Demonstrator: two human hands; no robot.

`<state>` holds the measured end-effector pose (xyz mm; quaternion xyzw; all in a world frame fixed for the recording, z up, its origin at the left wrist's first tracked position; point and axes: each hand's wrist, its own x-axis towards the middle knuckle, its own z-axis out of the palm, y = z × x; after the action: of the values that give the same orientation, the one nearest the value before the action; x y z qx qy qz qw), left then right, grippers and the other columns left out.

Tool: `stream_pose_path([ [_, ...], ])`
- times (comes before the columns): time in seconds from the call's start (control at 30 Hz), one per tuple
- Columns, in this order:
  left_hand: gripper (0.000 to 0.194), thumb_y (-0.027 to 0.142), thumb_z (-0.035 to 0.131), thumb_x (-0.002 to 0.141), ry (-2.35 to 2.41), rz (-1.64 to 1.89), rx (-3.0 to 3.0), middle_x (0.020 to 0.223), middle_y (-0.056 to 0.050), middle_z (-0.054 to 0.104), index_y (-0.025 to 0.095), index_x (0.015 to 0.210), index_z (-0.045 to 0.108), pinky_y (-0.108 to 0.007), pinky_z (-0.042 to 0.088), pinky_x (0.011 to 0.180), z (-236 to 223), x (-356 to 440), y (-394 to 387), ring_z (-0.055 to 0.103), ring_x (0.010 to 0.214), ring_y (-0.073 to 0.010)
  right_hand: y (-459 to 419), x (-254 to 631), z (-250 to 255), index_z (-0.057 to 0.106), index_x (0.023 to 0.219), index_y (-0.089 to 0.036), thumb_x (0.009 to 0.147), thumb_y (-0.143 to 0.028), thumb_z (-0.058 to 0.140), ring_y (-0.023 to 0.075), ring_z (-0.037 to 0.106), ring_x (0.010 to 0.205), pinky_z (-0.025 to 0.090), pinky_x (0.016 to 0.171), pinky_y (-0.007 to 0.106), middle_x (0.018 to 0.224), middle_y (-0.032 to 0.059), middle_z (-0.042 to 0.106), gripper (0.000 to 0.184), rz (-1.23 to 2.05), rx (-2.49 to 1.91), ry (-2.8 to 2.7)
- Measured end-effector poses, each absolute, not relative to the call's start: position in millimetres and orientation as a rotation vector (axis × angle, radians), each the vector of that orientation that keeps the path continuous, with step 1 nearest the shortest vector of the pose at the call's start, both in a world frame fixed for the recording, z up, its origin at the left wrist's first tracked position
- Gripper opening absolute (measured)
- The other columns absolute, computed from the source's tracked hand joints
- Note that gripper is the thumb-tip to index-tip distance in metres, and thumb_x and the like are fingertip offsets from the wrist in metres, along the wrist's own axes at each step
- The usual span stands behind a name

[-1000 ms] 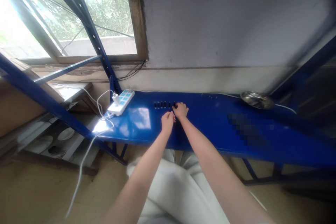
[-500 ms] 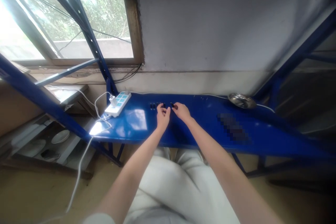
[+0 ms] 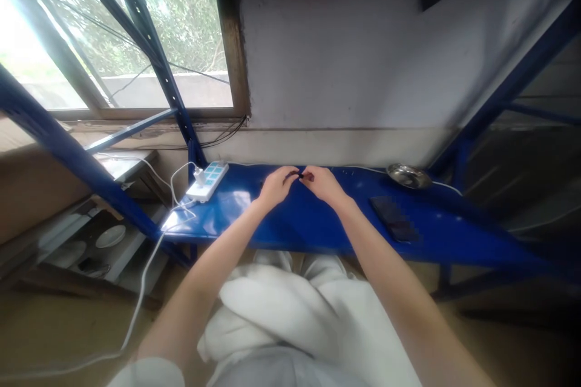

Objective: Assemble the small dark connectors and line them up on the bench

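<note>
Both my hands meet over the back middle of a blue metal shelf (image 3: 318, 224). My left hand (image 3: 276, 184) and my right hand (image 3: 321, 182) each pinch one end of a small black piece (image 3: 300, 176) held between their fingertips, a little above the shelf. The row of small black pieces that stood on the shelf is hidden behind my hands.
A white power strip (image 3: 207, 180) with a plugged charger and white cable lies at the shelf's left end. A dark phone (image 3: 394, 218) lies flat to the right, a small steel dish (image 3: 408, 175) behind it. Blue frame posts stand on both sides; plates sit on a low rack (image 3: 97, 242) at left.
My hands have lifted from the shelf and come together, fingertips now pinching one small black piece. The camera has tilted up, so the shelf sits lower and smaller in view.
</note>
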<state>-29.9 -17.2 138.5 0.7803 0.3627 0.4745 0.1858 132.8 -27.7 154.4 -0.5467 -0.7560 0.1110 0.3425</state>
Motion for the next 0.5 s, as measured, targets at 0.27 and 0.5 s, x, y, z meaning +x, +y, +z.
stream_pose_path([
  [0.27,0.019,0.022,0.05,0.081,1.009,1.511,1.783,0.086,-0.002,0.064,0.018,0.097,0.06,-0.019,0.044,0.053,149.6,-13.9,-42.6,0.054,0.047,-0.0053,-50.3,128.5,156.9,0.059,0.09,-0.018,0.068,-0.032,0.061,0.0105,0.054,0.06,0.045,0.062,0.028,0.076,0.0013,0.062,0.026,0.884,-0.959,-1.287],
  [0.5,0.016,0.023,0.053,0.08,0.953,1.494,1.696,0.083,-0.001,0.062,0.018,0.095,0.057,-0.018,0.044,0.051,148.9,-5.0,-51.6,0.053,0.046,-0.0039,-61.6,117.7,156.3,0.055,0.073,-0.018,0.066,-0.045,0.066,0.0069,0.046,0.049,0.04,0.05,0.023,0.058,-0.003,0.054,0.029,0.934,-0.918,-1.015],
])
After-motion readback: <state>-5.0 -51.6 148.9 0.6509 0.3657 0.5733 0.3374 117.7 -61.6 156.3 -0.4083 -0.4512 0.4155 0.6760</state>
